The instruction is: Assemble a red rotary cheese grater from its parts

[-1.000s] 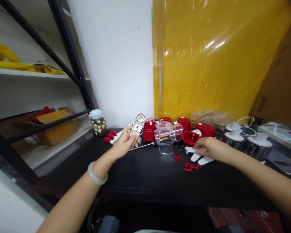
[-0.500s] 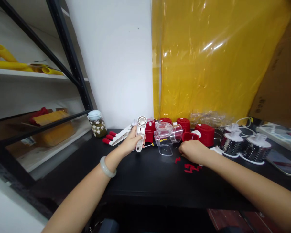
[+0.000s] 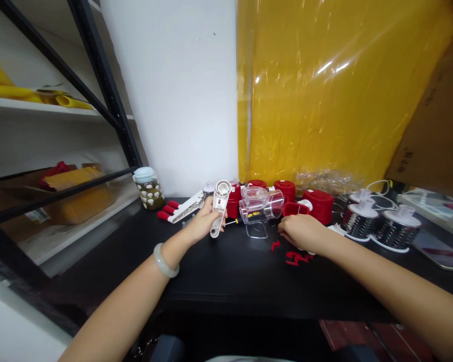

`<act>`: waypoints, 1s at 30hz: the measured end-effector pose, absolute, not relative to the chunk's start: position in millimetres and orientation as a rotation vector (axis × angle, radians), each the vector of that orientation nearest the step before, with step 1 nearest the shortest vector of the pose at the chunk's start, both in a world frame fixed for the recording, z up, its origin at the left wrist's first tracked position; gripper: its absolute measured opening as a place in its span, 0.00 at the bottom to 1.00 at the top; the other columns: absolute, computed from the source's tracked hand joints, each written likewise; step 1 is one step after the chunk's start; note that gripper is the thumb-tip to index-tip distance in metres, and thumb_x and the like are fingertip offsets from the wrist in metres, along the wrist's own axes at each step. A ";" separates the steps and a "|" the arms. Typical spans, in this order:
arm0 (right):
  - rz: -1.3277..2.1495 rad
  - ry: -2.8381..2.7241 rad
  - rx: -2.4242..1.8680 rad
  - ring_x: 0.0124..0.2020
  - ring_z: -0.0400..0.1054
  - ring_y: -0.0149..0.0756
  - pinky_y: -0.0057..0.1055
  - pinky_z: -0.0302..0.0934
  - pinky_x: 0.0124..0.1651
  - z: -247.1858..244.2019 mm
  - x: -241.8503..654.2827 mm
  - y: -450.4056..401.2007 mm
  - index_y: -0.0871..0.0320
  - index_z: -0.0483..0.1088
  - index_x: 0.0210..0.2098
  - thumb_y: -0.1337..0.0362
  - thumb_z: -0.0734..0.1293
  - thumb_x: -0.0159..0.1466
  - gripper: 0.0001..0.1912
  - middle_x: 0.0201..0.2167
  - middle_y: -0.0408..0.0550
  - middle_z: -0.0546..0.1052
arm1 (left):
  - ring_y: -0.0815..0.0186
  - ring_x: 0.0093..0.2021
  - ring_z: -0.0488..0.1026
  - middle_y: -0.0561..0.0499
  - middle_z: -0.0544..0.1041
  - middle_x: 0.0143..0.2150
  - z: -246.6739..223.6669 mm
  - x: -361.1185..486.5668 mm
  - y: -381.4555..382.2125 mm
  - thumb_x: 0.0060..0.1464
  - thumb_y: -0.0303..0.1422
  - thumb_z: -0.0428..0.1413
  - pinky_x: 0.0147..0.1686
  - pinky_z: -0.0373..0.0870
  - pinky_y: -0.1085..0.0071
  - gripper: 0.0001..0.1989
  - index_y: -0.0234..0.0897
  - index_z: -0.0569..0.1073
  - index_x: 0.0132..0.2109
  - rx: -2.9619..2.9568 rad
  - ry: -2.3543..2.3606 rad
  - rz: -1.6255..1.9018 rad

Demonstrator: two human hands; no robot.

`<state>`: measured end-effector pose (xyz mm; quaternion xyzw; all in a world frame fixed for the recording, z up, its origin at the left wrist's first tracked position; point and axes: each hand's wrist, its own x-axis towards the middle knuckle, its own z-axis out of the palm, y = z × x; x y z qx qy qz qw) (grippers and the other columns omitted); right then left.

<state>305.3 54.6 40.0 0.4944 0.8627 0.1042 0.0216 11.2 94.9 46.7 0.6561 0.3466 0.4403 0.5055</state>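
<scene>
My left hand (image 3: 207, 221) is closed round a white plastic crank handle (image 3: 219, 208), its round socket end up and its hollow side towards me. My right hand (image 3: 300, 232) is low over the table, fingers bent and pinched together. Their tips are partly hidden, and what they hold I cannot make out. Small red plastic pieces (image 3: 296, 258) lie just in front of that hand, one more (image 3: 275, 246) to the left. Between my hands stands a clear plastic grater housing (image 3: 262, 203), with a screwdriver (image 3: 241, 219) beside it.
Red plastic parts (image 3: 318, 205) line the back of the black table (image 3: 226, 281). White handles with red grips (image 3: 181, 208) and a lidded jar (image 3: 148, 190) are at left. Metal grater drums (image 3: 396, 230) and a tablet (image 3: 441, 250) lie at right; a shelf rack (image 3: 98, 75) borders the left.
The crank handle has tipped slightly in my left hand, which keeps its hold. My right hand stays almost in place, fingers down by the table. The view has shifted a little.
</scene>
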 end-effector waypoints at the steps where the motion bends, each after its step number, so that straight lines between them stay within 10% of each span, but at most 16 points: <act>1: 0.284 2.718 1.501 0.41 0.76 0.46 0.34 0.65 0.38 41.5 306.1 51.5 0.57 0.78 0.40 0.67 0.60 0.65 0.13 0.39 0.54 0.81 | 0.71 0.23 0.69 0.58 0.71 0.30 47.2 11.5 94.0 0.47 0.34 0.56 0.22 0.68 0.73 0.18 0.41 0.56 0.42 1.585 0.836 1.058; 21: 0.021 3.222 1.220 0.34 0.72 0.36 0.30 0.65 0.37 26.3 287.7 35.7 0.59 0.70 0.36 0.67 0.61 0.67 0.07 0.34 0.50 0.75 | 0.71 0.16 0.68 0.60 0.68 0.23 49.8 12.0 88.1 0.48 0.39 0.62 0.16 0.65 0.76 0.21 0.38 0.62 0.44 1.788 1.068 1.117; 30: 0.100 3.891 0.901 0.39 0.72 0.36 0.34 0.69 0.44 60.1 226.5 50.8 0.56 0.73 0.48 0.67 0.65 0.66 0.12 0.38 0.50 0.76 | 0.73 0.16 0.64 0.59 0.68 0.21 49.4 3.9 101.4 0.49 0.38 0.60 0.16 0.62 0.77 0.16 0.34 0.69 0.42 1.856 1.145 1.168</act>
